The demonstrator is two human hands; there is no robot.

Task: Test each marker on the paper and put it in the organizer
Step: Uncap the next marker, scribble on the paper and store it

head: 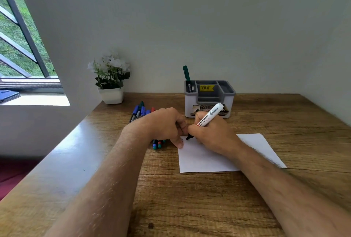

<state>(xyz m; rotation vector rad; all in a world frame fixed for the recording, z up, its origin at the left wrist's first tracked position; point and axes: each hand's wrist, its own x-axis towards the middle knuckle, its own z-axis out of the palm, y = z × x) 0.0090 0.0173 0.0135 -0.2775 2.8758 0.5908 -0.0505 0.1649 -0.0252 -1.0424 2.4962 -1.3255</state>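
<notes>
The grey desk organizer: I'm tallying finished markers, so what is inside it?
In the grey desk organizer, one dark green marker stands in the back-left compartment. The other compartments look empty, though their floors are partly hidden.

Organizer front open; marker pile crowds left.

On the table the paper lies at the middle, with the organizer behind it against the far wall. One marker stands in the organizer's far-left compartment. A pile of markers lies left of the paper (partly under the left hand), and a potted plant sits at the far left corner.
</notes>
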